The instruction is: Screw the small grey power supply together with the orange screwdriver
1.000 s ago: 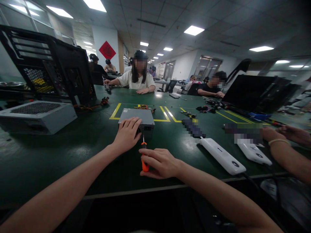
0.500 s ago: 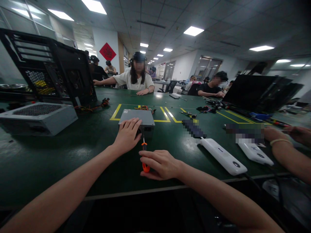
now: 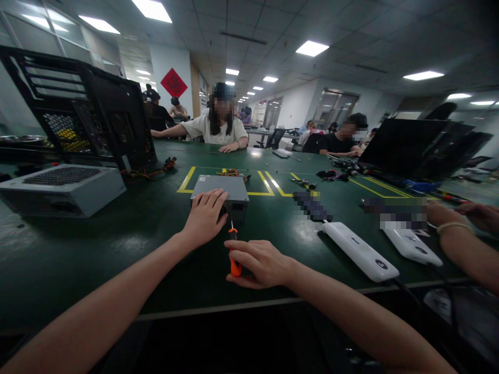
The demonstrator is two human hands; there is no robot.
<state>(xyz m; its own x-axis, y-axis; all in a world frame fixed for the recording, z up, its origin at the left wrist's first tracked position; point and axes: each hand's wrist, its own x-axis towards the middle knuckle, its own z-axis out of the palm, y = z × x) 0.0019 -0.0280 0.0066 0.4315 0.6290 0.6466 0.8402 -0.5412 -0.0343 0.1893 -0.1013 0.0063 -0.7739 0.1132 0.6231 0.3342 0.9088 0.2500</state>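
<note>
A grey metal computer power supply (image 3: 224, 183) lies on the green table in front of me. My left hand (image 3: 205, 214) rests on its near left part, fingers stretched flat over the top and thumb by the near face. In my right hand (image 3: 255, 264) is a screwdriver (image 3: 236, 267) with an orange and black handle, gripped between fingers and thumb. Its thin shaft points away from me to the near face of the power supply, just right of my left thumb. The tip is too small to make out. Coloured cables (image 3: 230, 173) lie behind the power supply.
A second power supply (image 3: 78, 189) and an open black computer case (image 3: 78, 114) stand at left. White handheld devices (image 3: 358, 251) lie at right, near another person's hand (image 3: 448, 215). Yellow tape (image 3: 267, 183) marks the table (image 3: 163, 280). A person sits opposite.
The fingers of my right hand have shifted slightly around the screwdriver handle. My left hand and the power supply stay in place.
</note>
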